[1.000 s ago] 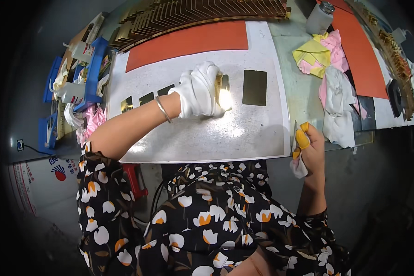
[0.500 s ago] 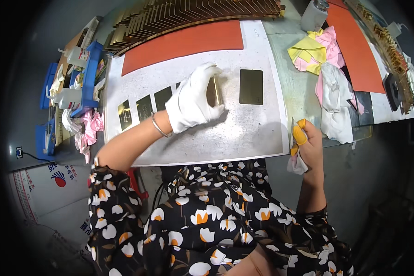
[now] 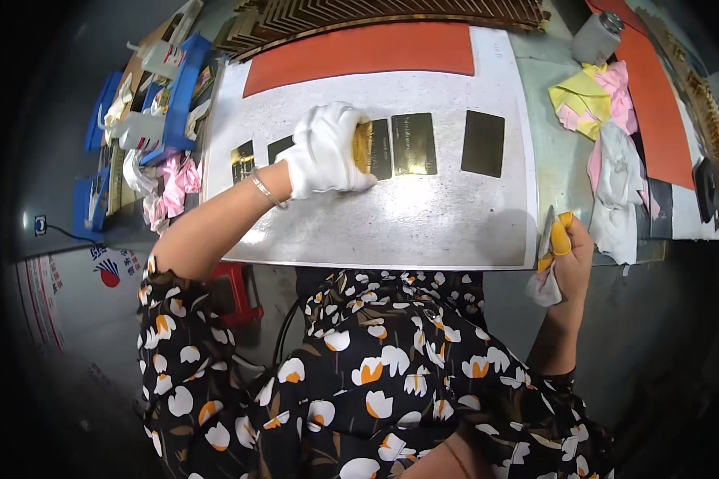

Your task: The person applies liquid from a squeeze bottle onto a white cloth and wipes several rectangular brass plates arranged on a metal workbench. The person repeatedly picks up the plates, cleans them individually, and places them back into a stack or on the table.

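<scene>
My left hand (image 3: 327,152), in a white glove, is over a row of cards on the white sheet. Its thumb and fingers curl around the edges of a gold card (image 3: 363,148), mostly hidden by the glove. Just right of it lie a dark gold card (image 3: 382,149) and a shiny gold card (image 3: 414,144). Farther right, a dark card (image 3: 483,144) lies apart. Left of the glove are another dark card (image 3: 278,149) and a gold-dark card (image 3: 242,161). My right hand (image 3: 571,255), with yellow finger covers, grips a slim silver metal tool (image 3: 546,233) and a crumpled white cloth (image 3: 544,287) at the table's front edge.
A rack of upright plates (image 3: 383,17) stands behind an orange mat (image 3: 359,60). At the right are yellow and pink cloths (image 3: 587,100), a white cloth (image 3: 617,191) and a metal-topped bottle (image 3: 597,37). Blue bins (image 3: 185,100) with squeeze bottles (image 3: 136,130) are at the left.
The view has shifted, so the table sits farther right. My left hand has moved left relative to the cards; a shiny gold card lies flat where it held a card on edge. My right hand keeps its hold.
</scene>
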Motion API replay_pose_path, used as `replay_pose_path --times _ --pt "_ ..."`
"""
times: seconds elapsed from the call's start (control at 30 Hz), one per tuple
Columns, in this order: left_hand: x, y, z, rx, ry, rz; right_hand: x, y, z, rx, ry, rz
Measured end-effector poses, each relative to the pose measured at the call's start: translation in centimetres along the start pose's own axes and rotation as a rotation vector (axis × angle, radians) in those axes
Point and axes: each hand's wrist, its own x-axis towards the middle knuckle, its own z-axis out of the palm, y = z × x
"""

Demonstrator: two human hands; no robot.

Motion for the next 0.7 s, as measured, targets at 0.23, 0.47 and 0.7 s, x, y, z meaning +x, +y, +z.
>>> replay_pose_path --times 0.23,0.47,0.7 --pt "0.9 1.7 -1.7 -0.068 -0.101 0.002 -0.1 0.1 -0.1 -0.024 0.013 -0.021" --pt "-0.6 3.3 -2.6 0.132 -0.059 0.079 0.2 0.4 -0.2 -0.049 0.0 -0.062" --pt "-1.9 0.5 -0.4 -0.287 0.307 0.106 0.4 0.1 0.2 -0.053 0.021 -0.085"
